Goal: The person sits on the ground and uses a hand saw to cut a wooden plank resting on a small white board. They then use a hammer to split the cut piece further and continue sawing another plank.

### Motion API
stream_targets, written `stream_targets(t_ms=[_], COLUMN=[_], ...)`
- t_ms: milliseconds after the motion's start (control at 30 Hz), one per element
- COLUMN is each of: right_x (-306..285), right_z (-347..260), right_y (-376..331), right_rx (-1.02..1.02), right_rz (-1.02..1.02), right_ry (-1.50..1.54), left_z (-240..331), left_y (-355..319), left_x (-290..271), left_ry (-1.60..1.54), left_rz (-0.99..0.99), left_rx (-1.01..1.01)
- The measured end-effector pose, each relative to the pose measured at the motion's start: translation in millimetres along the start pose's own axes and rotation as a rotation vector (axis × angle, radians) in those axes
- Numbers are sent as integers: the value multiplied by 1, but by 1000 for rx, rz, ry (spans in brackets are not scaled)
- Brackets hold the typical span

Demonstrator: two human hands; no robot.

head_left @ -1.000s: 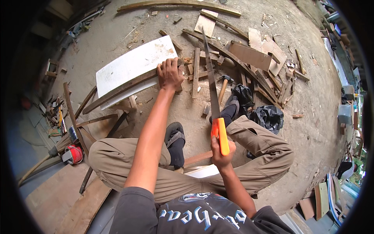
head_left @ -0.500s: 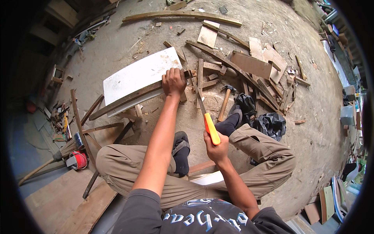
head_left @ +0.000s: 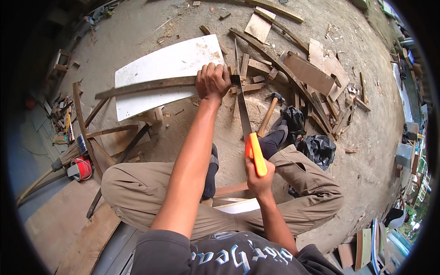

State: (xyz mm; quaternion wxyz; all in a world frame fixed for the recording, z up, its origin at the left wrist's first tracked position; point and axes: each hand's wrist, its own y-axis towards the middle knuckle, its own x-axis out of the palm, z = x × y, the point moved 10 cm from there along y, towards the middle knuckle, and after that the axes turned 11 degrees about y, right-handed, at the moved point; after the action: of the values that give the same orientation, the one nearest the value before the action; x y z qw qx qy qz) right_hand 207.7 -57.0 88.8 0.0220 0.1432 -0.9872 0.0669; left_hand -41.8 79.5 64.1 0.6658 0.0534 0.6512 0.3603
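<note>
My left hand [head_left: 212, 81] is closed over a narrow wooden strip [head_left: 151, 86], near its right end. That strip lies across a white board [head_left: 167, 62] with brown smudges at its upper right. In my right hand [head_left: 260, 179] is a handsaw [head_left: 244, 112], gripped by its orange and yellow handle. Its blade points away from me and crosses the strip's right end, just beyond my left hand. From this angle I cannot tell how deep the teeth sit in the wood. A claw hammer [head_left: 269, 113] with a wooden handle lies right of the blade.
Scrap timber [head_left: 293, 82] and broken plywood pieces [head_left: 309, 73] are heaped at the far right. Black plastic bags [head_left: 319, 151] lie by my right foot. At the left are a red can [head_left: 82, 168], a broom [head_left: 64, 160] and leaning wooden sticks [head_left: 87, 123].
The strip has swung from a slant to nearly level, my left hand still on it. The saw blade has turned steeper and now reaches farther past the strip's end. The whole view has shifted slightly.
</note>
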Motion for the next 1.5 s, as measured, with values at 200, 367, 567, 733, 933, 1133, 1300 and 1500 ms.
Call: stream_targets(t_ms=[200,367,567,733,933,1133,1300,1500], right_x=[-9,-11,-7,-7,-3,7,-13,21], right_z=[-18,-20,-36,-36,-23,-30,-31,-9], right_y=[-52,-45,-37,-50,-22,-25,-49,89], right_rx=[-73,-75,-128,-131,-53,-107,-156,-147], right_rz=[-37,-8,-26,-26,6,-55,-73,51], right_ry=[-189,-154,-176,-200,-117,-173,-271,-65], left_z=[5,7,1,1,-3,-5,-5,4], left_y=[1,4,7,7,8,8,10,14], left_x=[6,6,10,12,10,10,8,4], left_ry=[21,29,28,25,-3,61,28,-2], left_rz=[-8,3,-17,-93,-135,-64,-85,-13], left_rx=[30,0,-1,-51,-174,-167,-168,-123])
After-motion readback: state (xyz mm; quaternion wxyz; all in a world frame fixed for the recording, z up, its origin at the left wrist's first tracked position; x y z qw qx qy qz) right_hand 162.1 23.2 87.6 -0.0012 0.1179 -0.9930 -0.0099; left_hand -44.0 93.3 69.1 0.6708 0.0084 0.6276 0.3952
